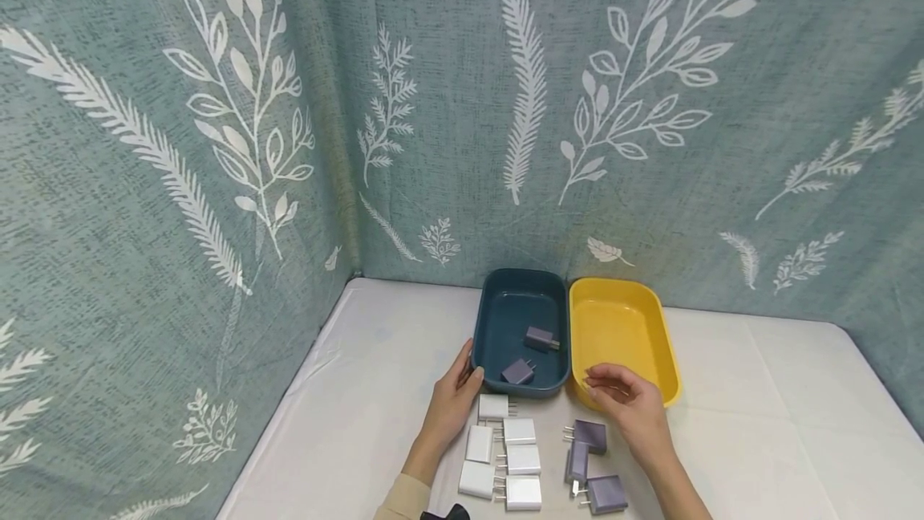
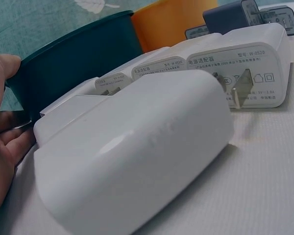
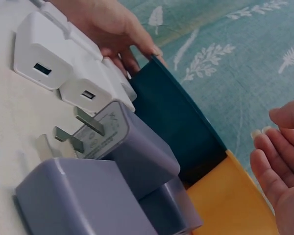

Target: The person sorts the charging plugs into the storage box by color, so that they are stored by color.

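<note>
My left hand (image 1: 449, 404) grips the front left corner of the dark blue bin (image 1: 521, 307), its thumb at the rim and the other fingers against the outer wall. Two purple charger plugs (image 1: 517, 371) lie inside that bin. Over the front edge of the yellow bin (image 1: 619, 323) hovers my right hand (image 1: 637, 412), fingers loosely bent, with nothing visible between thumb and fingertips. Three purple charger plugs (image 1: 608, 494) lie on the table just in front of it. Several white charger plugs (image 1: 521, 460) stand grouped nearer the left hand, metal prongs showing on some (image 2: 255, 73).
Both bins stand side by side at the back of the white-covered table (image 1: 758, 408). A teal curtain (image 1: 462, 143) with white leaf prints hangs behind and along the left side. A small black object (image 1: 456, 512) shows at the bottom edge.
</note>
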Demonstrator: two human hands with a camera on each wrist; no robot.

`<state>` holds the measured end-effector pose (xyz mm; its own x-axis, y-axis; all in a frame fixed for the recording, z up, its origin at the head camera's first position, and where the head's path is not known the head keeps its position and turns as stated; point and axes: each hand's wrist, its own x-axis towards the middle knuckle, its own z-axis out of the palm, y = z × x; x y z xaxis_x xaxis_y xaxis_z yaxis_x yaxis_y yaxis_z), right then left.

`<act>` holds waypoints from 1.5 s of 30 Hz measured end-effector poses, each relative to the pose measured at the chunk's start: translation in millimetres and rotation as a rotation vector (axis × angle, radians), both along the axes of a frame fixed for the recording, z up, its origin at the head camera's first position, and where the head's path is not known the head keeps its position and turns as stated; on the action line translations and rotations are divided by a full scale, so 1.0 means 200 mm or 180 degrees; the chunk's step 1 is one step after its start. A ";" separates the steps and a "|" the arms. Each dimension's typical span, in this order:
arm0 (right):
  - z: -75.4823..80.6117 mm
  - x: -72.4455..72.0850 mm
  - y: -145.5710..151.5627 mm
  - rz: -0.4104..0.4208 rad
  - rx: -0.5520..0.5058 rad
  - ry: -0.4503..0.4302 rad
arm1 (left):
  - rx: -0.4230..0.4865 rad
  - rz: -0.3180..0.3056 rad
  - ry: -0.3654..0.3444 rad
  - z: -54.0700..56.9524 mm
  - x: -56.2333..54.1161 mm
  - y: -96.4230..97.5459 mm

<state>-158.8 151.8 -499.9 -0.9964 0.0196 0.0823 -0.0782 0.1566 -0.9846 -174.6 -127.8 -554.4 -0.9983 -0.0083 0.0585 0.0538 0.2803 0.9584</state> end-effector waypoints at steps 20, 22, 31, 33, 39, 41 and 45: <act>-0.04 0.09 0.00 -0.0045 0.0096 0.0058 | 0.0000 -0.0001 0.0013 -0.01 0.00 0.00; -0.04 0.10 0.00 -0.0053 0.0102 0.0056 | -0.0002 0.0008 0.0019 -0.01 0.00 0.00; -0.08 0.14 0.00 0.0008 0.0093 0.0169 | -0.0027 0.0009 -0.0010 0.01 0.00 0.00; -0.10 0.14 0.01 0.0006 0.0116 0.0121 | -0.0028 0.0012 -0.0007 0.01 0.00 0.00; -0.14 0.17 0.01 -0.0063 0.0226 -0.0059 | -0.0001 0.0010 -0.0013 0.01 0.01 0.00; -0.16 0.17 0.01 -0.0097 0.0212 -0.0095 | 0.0008 0.0007 -0.0019 0.01 0.01 0.00; -0.18 0.18 0.02 -0.0160 0.0198 -0.0171 | 0.0005 0.0004 -0.0018 0.01 0.00 0.00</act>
<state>-122.2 156.6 -535.2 -0.9973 0.0663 0.0314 -0.0161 0.2200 -0.9754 -173.9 -127.4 -553.3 -0.9985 -0.0095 0.0530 0.0482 0.2789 0.9591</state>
